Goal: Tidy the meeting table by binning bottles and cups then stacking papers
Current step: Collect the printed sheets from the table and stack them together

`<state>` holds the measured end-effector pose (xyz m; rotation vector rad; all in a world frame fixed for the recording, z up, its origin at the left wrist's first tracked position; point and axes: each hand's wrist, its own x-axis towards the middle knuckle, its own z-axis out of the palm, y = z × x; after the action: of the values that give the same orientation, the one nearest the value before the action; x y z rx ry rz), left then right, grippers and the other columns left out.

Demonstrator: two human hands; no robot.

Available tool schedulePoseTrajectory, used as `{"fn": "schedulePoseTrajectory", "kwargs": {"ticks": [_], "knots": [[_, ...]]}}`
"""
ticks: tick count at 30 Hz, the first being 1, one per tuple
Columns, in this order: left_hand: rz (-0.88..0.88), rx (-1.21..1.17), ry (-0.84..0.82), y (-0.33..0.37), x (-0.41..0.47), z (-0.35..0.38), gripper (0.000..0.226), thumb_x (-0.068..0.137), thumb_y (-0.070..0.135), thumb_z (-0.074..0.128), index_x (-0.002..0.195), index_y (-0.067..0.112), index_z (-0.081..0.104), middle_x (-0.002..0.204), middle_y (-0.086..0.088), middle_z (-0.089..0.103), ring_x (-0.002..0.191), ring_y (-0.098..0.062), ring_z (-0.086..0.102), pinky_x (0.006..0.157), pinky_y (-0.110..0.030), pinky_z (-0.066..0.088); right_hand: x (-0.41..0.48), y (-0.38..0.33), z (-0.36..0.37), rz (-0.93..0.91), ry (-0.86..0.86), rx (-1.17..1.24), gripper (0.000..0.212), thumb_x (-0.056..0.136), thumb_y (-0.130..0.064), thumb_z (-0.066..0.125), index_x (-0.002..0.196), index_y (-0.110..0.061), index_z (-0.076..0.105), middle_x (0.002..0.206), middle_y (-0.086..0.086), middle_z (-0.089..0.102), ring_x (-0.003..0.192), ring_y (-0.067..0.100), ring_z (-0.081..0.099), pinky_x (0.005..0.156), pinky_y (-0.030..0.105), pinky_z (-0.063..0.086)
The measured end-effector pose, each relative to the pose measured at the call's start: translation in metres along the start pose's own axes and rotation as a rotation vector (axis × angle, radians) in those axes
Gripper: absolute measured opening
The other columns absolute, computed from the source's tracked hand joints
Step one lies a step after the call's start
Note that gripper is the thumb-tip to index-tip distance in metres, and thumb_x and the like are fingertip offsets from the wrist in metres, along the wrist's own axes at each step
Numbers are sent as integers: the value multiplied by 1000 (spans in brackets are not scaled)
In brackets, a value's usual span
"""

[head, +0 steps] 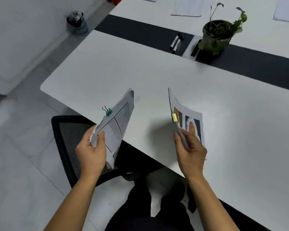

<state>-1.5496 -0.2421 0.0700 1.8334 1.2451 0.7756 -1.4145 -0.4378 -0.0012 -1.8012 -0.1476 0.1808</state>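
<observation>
My left hand (92, 150) grips the lower corner of a thick bundle of printed papers (118, 120) held by a teal binder clip (108, 111); the bundle tilts up over the white table's front edge. My right hand (189, 150) pinches a thinner set of papers with colour pictures (187, 120), fastened by a yellow clip (174, 117) and also tilted upright above the table (157, 75). The two sets are apart, a hand's width of table between them. More white sheets (186, 7) lie flat on the far side of the table.
A potted plant (218, 35) stands on the dark centre strip beside two markers (175, 43) and a cable hatch. A black mesh chair (70, 139) sits under the table's near corner. A waste bin with a black liner (77, 22) stands on the floor, far left.
</observation>
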Motion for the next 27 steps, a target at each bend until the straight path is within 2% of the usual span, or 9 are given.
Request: {"fn": "schedulePoseTrajectory", "kwargs": {"ticks": [3, 6, 8, 10, 14, 17, 19, 24, 27], "knots": [[51, -94, 72, 15, 5, -35, 24, 97, 8, 60, 119, 18, 63, 95, 18, 63, 80, 20, 60, 67, -1, 45, -4, -38, 12, -18, -81, 65, 16, 90, -22, 71, 104, -29, 75, 100, -18, 74, 100, 0, 67, 87, 24, 54], [90, -170, 163, 13, 15, -81, 24, 96, 9, 60, 117, 21, 63, 99, 17, 65, 83, 16, 62, 71, -3, 47, -21, -73, 31, -142, -140, 43, 25, 90, -14, 70, 100, -37, 71, 93, -31, 70, 93, -11, 65, 80, 8, 48], [105, -206, 226, 4, 23, -112, 22, 96, 11, 61, 115, 21, 64, 99, 14, 66, 83, 12, 63, 71, -7, 50, -36, -90, 47, -235, -146, -3, 27, 90, -11, 70, 101, -35, 71, 91, -34, 68, 92, -12, 64, 78, 4, 44], [115, -259, 290, -9, 31, -151, 19, 96, 10, 61, 110, 22, 63, 98, 15, 66, 82, 11, 64, 69, -6, 49, -55, -105, 73, -297, -159, -13, 23, 89, -11, 71, 103, -29, 74, 95, -35, 68, 94, -11, 65, 81, 6, 46], [124, -358, 371, -44, 47, -236, 25, 96, 12, 60, 99, 37, 61, 89, 27, 70, 85, 7, 67, 64, -7, 50, -105, -140, 141, -393, -226, -54, 22, 90, -16, 70, 104, -32, 73, 99, -30, 70, 99, -4, 66, 84, 16, 51], [140, -380, 404, -78, 65, -304, 18, 96, 10, 59, 104, 26, 60, 99, 17, 66, 86, 12, 65, 62, -4, 49, -153, -164, 203, -572, -228, -189, 20, 90, -15, 69, 109, -21, 74, 99, -33, 64, 95, -10, 63, 79, 13, 50], [158, -371, 441, -103, 79, -351, 17, 95, 7, 59, 108, 18, 59, 100, 11, 64, 85, 14, 64, 61, -1, 47, -183, -176, 248, -656, -234, -258, 22, 91, -15, 68, 111, -20, 74, 99, -29, 63, 91, -6, 63, 73, 16, 51], [70, -371, 478, -150, 127, -440, 16, 94, 8, 59, 107, 19, 59, 101, 3, 65, 85, -3, 65, 59, -4, 49, -230, -206, 337, -770, -232, -367, 24, 97, -30, 56, 114, -25, 72, 102, -13, 69, 82, -1, 57, 58, 17, 46], [33, -346, 492, -174, 165, -467, 17, 95, 9, 60, 107, 21, 61, 102, 2, 68, 91, -10, 69, 71, -14, 57, -240, -221, 378, -777, -203, -350, 25, 96, -30, 55, 112, -23, 72, 101, -7, 71, 78, 7, 62, 52, 28, 52]]}}
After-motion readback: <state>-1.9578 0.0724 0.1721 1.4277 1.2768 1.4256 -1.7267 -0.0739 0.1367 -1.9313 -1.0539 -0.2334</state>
